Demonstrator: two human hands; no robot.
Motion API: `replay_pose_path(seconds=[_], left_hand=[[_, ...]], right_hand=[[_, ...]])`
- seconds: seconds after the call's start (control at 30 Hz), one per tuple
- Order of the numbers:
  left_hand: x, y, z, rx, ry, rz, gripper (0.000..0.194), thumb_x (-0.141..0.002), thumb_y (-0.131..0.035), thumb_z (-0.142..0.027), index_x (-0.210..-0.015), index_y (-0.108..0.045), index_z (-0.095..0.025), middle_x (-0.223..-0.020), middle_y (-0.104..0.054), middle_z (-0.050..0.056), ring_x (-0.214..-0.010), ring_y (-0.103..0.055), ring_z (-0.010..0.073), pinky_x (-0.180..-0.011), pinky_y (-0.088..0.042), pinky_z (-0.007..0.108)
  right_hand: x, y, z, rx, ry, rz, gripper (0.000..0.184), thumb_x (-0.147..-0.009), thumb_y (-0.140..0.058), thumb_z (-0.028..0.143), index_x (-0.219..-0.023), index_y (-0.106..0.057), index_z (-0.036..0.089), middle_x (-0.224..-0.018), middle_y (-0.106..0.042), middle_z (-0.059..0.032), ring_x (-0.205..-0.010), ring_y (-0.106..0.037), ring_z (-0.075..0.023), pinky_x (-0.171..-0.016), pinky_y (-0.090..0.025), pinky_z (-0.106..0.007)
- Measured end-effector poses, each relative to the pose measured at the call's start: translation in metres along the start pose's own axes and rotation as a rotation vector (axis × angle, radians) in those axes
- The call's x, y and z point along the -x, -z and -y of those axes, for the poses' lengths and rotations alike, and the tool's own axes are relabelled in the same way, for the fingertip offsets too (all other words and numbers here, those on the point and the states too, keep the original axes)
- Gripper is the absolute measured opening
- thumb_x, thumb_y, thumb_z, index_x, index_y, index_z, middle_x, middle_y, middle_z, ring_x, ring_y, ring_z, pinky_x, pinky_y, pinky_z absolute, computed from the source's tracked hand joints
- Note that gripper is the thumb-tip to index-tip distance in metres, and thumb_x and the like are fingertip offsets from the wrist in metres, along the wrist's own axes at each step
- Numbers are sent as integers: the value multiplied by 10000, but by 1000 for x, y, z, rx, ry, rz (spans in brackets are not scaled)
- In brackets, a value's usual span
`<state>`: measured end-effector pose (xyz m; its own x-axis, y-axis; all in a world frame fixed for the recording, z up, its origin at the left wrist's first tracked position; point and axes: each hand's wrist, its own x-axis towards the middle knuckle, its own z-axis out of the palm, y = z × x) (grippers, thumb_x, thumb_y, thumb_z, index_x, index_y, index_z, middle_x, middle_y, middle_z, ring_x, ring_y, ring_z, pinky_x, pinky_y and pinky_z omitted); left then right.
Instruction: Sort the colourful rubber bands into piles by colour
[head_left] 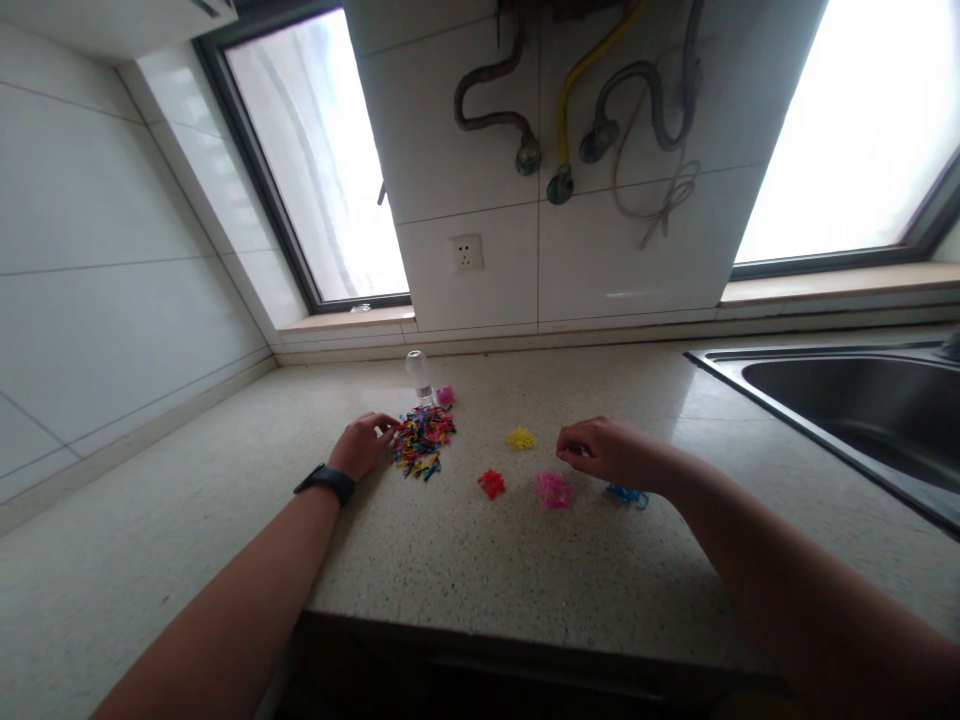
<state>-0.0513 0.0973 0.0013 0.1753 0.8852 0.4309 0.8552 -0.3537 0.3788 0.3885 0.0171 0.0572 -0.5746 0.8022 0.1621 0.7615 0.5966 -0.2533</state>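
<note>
A heap of small mixed-colour pieces lies on the speckled counter. My left hand, with a black band at the wrist, rests at the heap's left edge with curled fingers touching it. To the right lie small sorted piles: yellow, red, pink and blue. My right hand hovers above the pink and blue piles, fingers pinched together; what they hold is too small to make out.
A small clear bottle and a pink cap stand behind the heap. A steel sink is set into the counter at the right. Tiled wall, a socket, pipes and two windows lie behind.
</note>
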Motion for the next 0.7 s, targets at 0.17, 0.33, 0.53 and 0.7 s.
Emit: replay_pose_path(seconds=[0.17,0.33,0.53,0.7], left_hand=[[0,1,0,6,0,20,277,-820,-594,-389,-976,-741,-214,-875,-679,41,-711,-579,158,-694,-467,279],[0,1,0,10,13,17,260,-804,-592,-382,-938,-733,-209,-873,-685,40,-707,-580,158,-686,-469,279],[1,1,-2,19,28,2,291,-831,-548,-407,-921,-721,-191,-883,-696,55,-717,-591,166,-689,-470,288],[0,1,-2,34,35,-9,308,-841,-539,-428,-909,-707,-179,-891,-700,60,-698,-588,161,-683,-469,287]], right_hand=[[0,1,1,-6,9,5,222,-909,-520,311,-923,-714,205,-852,-719,-59,-745,-608,-170,-676,-369,-279],[1,2,4,-11,-3,16,232,-905,-519,312,-925,-721,199,-848,-718,-69,-737,-605,-172,-666,-375,-282],[0,2,4,-4,6,8,227,-908,-514,304,-917,-717,202,-851,-718,-68,-736,-603,-170,-667,-375,-282],[1,1,3,7,7,3,219,-909,-518,305,-925,-714,208,-852,-718,-60,-735,-604,-167,-660,-370,-278]])
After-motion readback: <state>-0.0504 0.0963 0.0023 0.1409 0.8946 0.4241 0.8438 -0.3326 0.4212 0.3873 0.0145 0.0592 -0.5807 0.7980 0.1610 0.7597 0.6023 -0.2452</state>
